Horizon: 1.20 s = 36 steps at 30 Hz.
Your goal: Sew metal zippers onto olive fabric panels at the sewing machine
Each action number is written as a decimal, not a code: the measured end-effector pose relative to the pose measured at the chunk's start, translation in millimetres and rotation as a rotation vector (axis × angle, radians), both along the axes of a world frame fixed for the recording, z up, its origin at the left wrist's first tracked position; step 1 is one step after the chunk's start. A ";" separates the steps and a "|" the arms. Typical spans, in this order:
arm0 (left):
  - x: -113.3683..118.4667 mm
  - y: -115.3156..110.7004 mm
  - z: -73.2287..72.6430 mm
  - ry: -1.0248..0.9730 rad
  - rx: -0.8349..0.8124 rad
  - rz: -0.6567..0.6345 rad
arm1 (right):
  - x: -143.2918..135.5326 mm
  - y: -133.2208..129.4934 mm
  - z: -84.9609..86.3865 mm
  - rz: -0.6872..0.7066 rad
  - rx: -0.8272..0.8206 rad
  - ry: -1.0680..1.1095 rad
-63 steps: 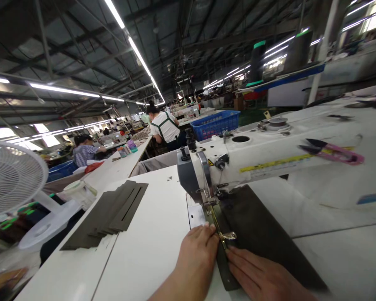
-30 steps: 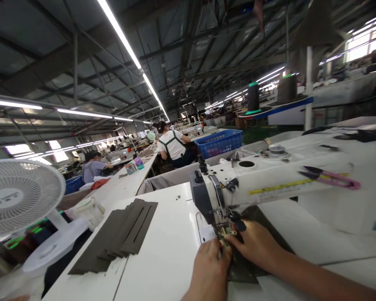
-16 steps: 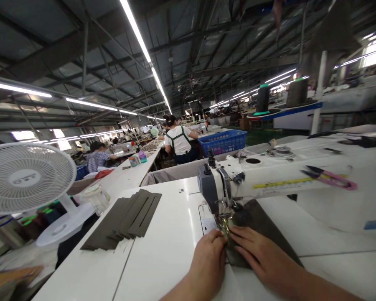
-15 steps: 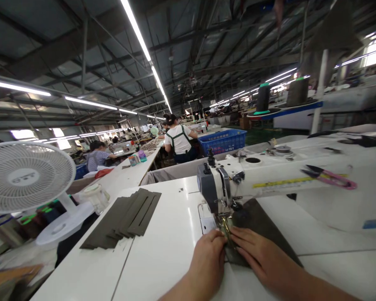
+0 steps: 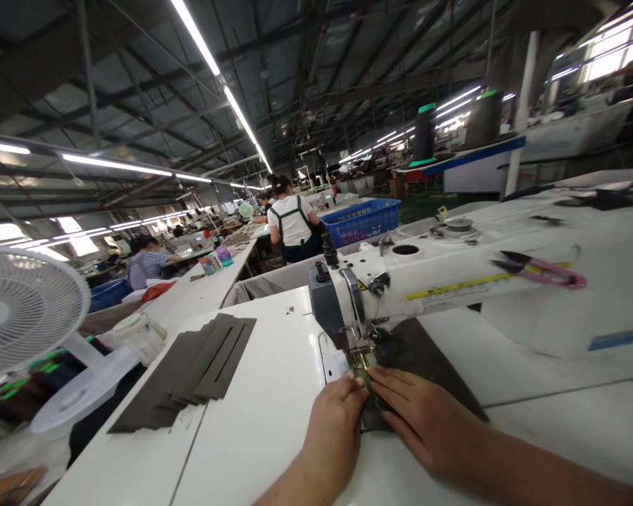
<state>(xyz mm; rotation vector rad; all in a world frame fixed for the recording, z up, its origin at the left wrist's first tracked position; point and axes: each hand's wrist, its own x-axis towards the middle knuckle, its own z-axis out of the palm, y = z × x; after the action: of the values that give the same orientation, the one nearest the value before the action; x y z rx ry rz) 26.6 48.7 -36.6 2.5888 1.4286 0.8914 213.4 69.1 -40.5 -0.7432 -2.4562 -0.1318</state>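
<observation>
A dark fabric panel (image 5: 432, 365) lies on the white table under the head of a sewing machine (image 5: 342, 302). A brass-coloured strip (image 5: 363, 365) runs along the panel from beneath the needle area. My left hand (image 5: 335, 422) is closed at the panel's left edge, its fingertips pinching there beside the strip. My right hand (image 5: 427, 414) lies on the panel just right of the strip, its fingers stretched forward and flat. Both hands are close together, in front of the presser foot.
Dark cut pieces (image 5: 190, 365) lie fanned out on the table's left. Beyond are a white fan (image 5: 26, 309), a blue crate (image 5: 361, 221) and a seated person (image 5: 292, 221). Pink-handled snips (image 5: 543, 269) rest on the machine arm; thread cones (image 5: 425, 133) stand behind.
The whole view has shifted, so the machine, table and hands appear further left. Both hands keep nearly the same place on the panel beside the strip.
</observation>
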 end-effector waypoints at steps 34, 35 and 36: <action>-1.5 0.8 13.9 -0.016 0.073 0.004 | -3.9 7.9 -2.6 0.084 -0.062 0.201; -0.8 0.7 14.1 0.021 0.071 -0.009 | -4.0 8.0 -2.1 0.087 -0.036 0.198; -0.1 0.9 14.1 0.072 0.072 -0.009 | -4.1 7.9 -1.6 0.090 -0.008 0.188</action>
<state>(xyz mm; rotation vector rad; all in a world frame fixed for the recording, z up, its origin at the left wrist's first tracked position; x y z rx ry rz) 26.5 49.6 -22.6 2.7040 1.4269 0.8731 209.3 77.0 -42.1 -0.6172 -2.3068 -0.0170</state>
